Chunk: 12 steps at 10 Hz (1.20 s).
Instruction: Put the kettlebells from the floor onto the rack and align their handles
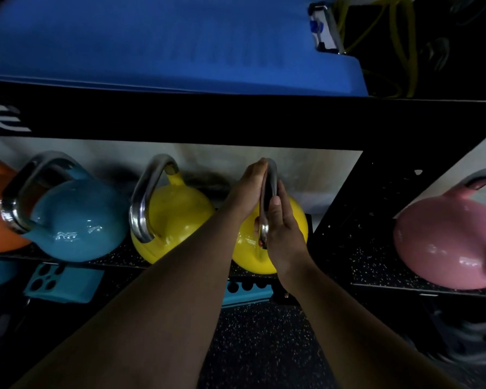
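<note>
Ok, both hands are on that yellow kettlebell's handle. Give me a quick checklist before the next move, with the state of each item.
1. Right-hand yellow kettlebell sits on the rack shelf: ok, its base is on the speckled mat.
2. Left hand on the handle: ok, pressed to its left side.
3. Right hand on the handle: ok, flat along its right side.
4. Handle lined up with the other yellow kettlebell: not ok, this one points straight out, its neighbour's handle is angled.
5. Blue kettlebell handle matches too: not ok, angled more.
6. More kettlebells left on the floor: cannot tell, mostly out of view.
</note>
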Each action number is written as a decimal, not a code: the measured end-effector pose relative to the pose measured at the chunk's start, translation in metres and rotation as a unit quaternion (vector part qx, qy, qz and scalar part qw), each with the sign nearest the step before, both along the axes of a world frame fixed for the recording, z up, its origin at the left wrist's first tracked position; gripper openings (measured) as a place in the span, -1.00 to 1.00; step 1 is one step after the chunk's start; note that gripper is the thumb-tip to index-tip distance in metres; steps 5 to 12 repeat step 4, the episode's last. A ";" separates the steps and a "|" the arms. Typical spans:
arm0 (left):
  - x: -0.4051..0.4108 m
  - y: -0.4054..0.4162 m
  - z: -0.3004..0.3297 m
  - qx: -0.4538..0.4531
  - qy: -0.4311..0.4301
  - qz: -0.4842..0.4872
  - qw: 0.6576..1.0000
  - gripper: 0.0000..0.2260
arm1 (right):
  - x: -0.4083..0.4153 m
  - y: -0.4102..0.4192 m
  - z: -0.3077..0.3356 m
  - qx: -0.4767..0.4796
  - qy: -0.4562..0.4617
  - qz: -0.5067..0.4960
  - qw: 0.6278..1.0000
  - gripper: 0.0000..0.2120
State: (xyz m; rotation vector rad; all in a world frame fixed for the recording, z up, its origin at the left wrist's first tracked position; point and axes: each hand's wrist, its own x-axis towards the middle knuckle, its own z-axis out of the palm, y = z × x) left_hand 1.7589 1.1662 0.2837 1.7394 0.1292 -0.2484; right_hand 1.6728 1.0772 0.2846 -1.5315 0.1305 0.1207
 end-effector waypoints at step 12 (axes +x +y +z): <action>-0.019 0.004 0.031 0.361 -0.180 0.034 0.914 -0.63 | -0.009 -0.062 0.019 -0.287 -0.032 0.068 0.955 -0.61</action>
